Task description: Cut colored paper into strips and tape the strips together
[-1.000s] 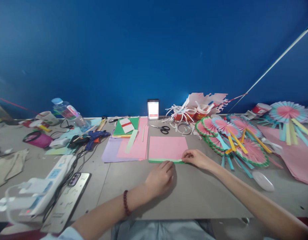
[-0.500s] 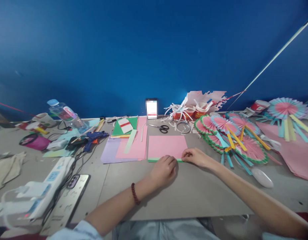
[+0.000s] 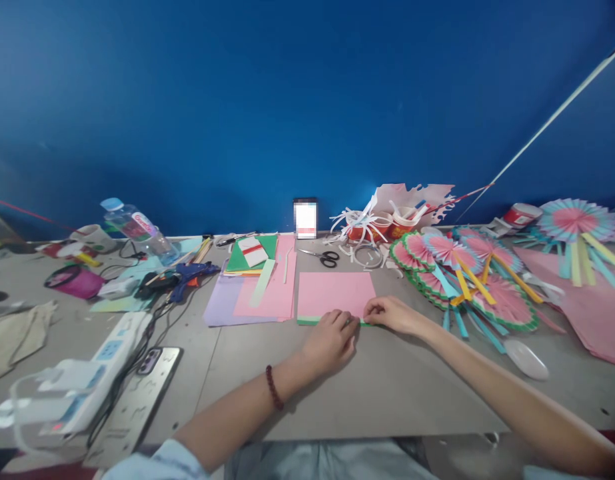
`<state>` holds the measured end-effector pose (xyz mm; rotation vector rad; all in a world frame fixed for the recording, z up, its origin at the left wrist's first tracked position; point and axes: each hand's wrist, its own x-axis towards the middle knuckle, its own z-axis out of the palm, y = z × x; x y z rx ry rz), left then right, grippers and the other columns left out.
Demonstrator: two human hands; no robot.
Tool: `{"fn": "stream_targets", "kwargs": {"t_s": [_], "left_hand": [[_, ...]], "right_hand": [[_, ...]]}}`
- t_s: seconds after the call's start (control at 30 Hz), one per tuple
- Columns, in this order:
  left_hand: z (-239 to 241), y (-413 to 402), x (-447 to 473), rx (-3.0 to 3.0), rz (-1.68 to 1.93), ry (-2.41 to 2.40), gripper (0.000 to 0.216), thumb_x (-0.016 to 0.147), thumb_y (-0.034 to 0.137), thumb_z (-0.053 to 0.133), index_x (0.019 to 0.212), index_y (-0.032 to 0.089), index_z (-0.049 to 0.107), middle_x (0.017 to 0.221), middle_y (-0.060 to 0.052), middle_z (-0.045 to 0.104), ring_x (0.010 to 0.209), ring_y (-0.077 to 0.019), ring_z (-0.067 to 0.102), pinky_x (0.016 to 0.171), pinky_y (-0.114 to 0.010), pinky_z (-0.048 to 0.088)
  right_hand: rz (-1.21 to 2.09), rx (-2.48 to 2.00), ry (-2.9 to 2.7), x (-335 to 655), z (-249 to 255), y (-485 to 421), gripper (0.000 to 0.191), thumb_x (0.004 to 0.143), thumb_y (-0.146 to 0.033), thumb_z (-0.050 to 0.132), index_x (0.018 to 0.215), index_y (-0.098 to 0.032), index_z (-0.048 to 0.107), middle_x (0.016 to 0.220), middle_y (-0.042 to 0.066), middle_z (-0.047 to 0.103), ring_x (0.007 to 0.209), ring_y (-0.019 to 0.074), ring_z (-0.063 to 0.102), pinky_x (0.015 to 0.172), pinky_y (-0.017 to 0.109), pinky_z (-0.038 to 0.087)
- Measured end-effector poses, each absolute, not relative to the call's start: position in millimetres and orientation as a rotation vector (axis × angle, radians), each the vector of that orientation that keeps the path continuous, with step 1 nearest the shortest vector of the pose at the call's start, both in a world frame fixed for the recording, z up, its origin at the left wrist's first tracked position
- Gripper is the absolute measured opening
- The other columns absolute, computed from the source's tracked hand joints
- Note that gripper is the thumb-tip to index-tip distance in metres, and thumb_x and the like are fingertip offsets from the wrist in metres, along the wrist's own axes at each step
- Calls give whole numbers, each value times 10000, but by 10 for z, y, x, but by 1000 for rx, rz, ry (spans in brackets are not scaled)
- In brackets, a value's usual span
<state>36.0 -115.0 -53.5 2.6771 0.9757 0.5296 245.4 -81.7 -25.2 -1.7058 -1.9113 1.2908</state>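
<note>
A pink sheet of paper (image 3: pixel 336 291) lies flat on the grey table, with a narrow pale band and a green strip (image 3: pixel 307 322) along its near edge. My left hand (image 3: pixel 332 339), a dark bead bracelet at its wrist, is closed with bent fingers on that near edge, right of its middle. At the near right corner, my right hand (image 3: pixel 391 313) pinches the same edge between thumb and fingers. The fingertips of both hands are partly hidden. Black-handled scissors (image 3: pixel 329 258) lie just beyond the sheet.
Stacked coloured paper (image 3: pixel 220 303) lies left of the sheet. Pleated paper fans (image 3: pixel 502 297) and a white computer mouse (image 3: pixel 527 360) are on the right. At left are a glue gun (image 3: pixel 187 280), a power strip (image 3: pixel 104 363), a phone (image 3: pixel 142 393) and a bottle (image 3: pixel 140 230).
My left hand has shifted slightly right along the near edge of the pink paper. My right hand stays at the corner. The whole view has moved a little.
</note>
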Motion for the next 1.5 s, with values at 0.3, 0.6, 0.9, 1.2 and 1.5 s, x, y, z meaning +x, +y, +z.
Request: {"fn": "stream_targets", "kwargs": {"t_s": [0.3,0.6,0.9,1.2,1.5], "left_hand": [[-545,-1166,384,2812,435,981,386,830,157,472,1216,142,456,1111,-108,541,1023,-259,478,875,-399,443],[-558,-1173,377,2826,435,982,419,821,160,479,1237,139,432,1122,-111,535,1035,-263,473,888,-397,437],[-541,-1174,377,2825,380,991,399,834,164,468,1232,157,434,1130,-105,529,1051,-255,476,890,-391,433],[-519,-1176,372,2830,378,994,372,871,169,444,1241,133,436,1110,-95,534,1044,-237,473,901,-372,428],[-448,-1113,399,2890,276,963,312,875,188,458,1182,136,477,1063,-95,549,1006,-231,491,850,-361,442]], "right_hand": [[1231,-1769,-1924,2639,-241,-810,144,664,-345,620,699,-210,657,637,39,667,594,178,579,563,275,410],[1192,-1778,-1855,2867,-320,-903,215,703,-388,598,766,-186,635,672,29,653,621,165,588,582,256,421],[874,-1693,-2008,2839,-376,-1008,162,767,-332,527,762,-208,632,716,26,672,704,185,617,683,280,437],[701,-1638,-2095,2791,-441,-1074,185,816,-308,463,756,-211,609,724,39,646,707,195,608,678,299,436],[659,-1633,-2091,2800,-474,-1092,179,819,-293,471,781,-205,622,746,43,656,716,190,609,692,292,443]]}}
